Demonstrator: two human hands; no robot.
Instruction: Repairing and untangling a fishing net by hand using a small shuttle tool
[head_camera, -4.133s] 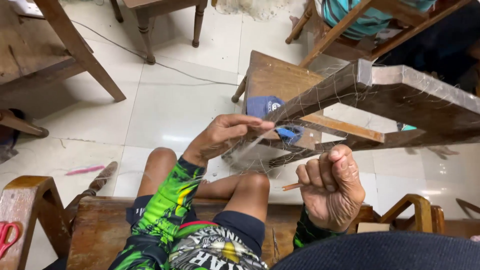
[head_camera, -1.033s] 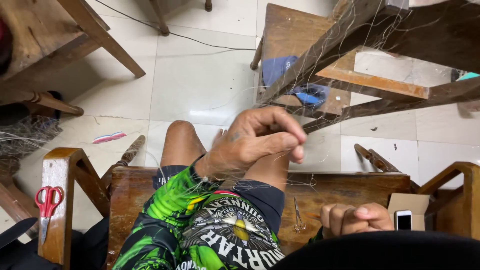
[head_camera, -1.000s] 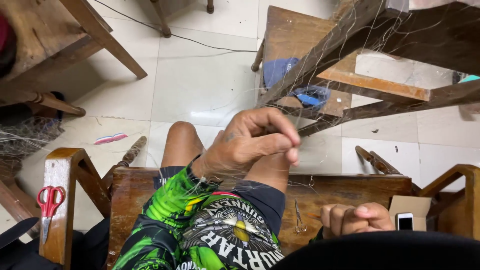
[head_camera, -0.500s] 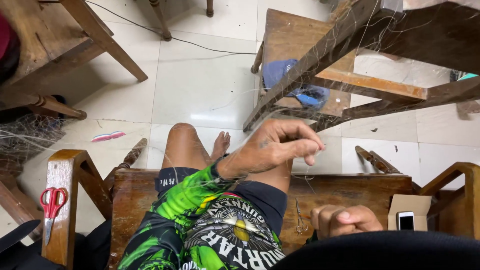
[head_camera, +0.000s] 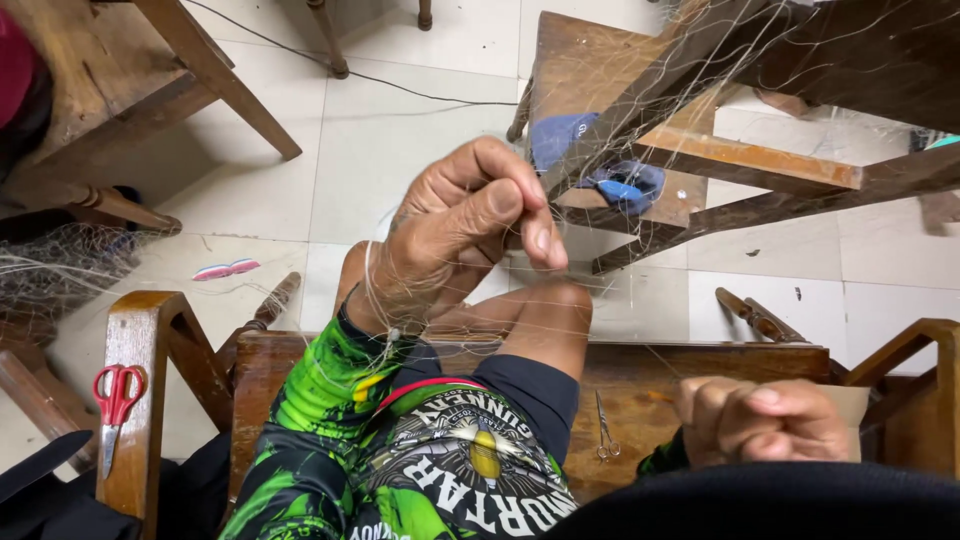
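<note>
Fingers (head_camera: 520, 215) of left hand (head_camera: 450, 240) pinching fine net strands (head_camera: 690, 70) near middle; right hand (head_camera: 765, 420) fisted near right, contents unclear. Mesh draping over wooden frame (head_camera: 750, 160); risking snag, tangled loops round wrist.

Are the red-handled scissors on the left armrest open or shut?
Shut: the red-handled scissors lie flat on the wooden armrest, blades together in one point.
</note>
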